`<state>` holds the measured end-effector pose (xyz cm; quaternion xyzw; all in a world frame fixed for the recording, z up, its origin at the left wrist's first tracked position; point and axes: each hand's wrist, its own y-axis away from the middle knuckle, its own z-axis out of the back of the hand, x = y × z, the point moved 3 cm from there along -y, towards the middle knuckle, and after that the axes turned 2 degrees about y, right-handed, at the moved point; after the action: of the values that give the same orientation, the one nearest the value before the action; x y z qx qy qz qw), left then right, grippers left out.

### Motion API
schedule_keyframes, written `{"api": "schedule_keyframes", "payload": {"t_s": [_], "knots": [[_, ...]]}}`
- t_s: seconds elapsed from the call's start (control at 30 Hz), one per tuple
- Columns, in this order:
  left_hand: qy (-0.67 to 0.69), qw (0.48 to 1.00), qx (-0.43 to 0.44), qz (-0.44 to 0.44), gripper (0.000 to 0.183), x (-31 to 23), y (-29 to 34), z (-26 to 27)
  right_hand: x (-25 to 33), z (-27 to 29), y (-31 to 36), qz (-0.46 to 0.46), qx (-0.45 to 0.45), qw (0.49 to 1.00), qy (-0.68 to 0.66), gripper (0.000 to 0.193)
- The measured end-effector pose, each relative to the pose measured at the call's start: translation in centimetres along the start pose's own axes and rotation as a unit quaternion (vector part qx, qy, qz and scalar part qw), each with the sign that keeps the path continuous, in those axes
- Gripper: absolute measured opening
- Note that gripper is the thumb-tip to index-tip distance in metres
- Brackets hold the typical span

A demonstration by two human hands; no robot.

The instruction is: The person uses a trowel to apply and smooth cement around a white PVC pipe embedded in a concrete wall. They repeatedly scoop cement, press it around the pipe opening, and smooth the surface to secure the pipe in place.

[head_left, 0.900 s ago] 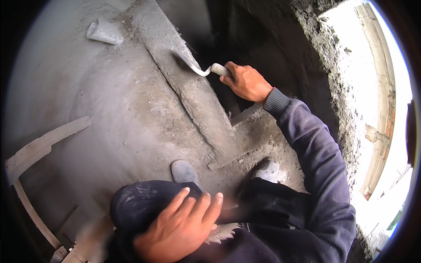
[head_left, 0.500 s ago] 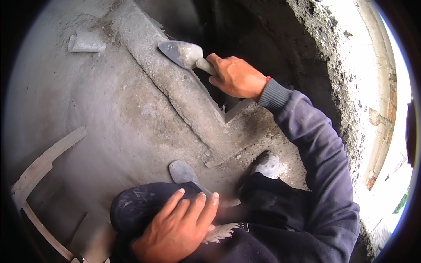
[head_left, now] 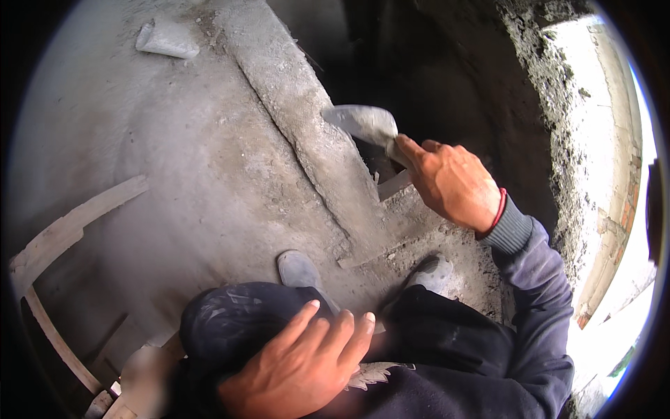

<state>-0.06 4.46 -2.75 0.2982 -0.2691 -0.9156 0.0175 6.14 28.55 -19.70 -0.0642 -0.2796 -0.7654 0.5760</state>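
At a concrete ledge (head_left: pixel 296 105), right hand (head_left: pixel 453 181) clamps a trowel (head_left: pixel 366 121), best kept flat; left hand (head_left: pixel 303 370) empty, fingers apart.

You seem to be on a building site: your dusty concrete floor (head_left: pixel 167 160), the rough raised strip (head_left: pixel 307 119) beside a dark opening (head_left: pixel 447 77), bare bricks (head_left: pixel 631 202), wooden boards (head_left: pixel 80 213) and your trowel (head_left: pixel 366 123) show it.

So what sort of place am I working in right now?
Probably a building site: your right hand holds a trowel, a rough concrete strip edges a dark opening, and a pale board shows at left.
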Motion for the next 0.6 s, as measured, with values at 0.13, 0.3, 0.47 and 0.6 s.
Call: {"api": "schedule_keyframes", "payload": {"t_s": [0.13, 0.3, 0.47, 0.6], "knots": [[0.009, 1.000, 0.005, 0.003, 0.062, -0.1, 0.0, 0.1, 0.5, -0.3, 0.1, -0.010, 0.007, 0.999, 0.033, 0.044], [-0.013, 1.000, 0.012, 0.016, 0.063, -0.4, 0.6, 0.4, 0.3, 1.1, -0.9, -0.003, 0.044, 0.998, 0.050, 0.033], [-0.006, 1.000, 0.022, 0.005, 0.064, -0.3, -0.1, 0.4, 0.0, 1.3, -0.7, 0.032, 0.085, 0.994, 0.059, 0.041], [0.006, 1.000, 0.025, 0.008, 0.064, -0.2, -0.6, 0.5, -1.1, 3.5, -1.2, 0.042, 0.099, 0.994, -0.009, 0.044]]}}
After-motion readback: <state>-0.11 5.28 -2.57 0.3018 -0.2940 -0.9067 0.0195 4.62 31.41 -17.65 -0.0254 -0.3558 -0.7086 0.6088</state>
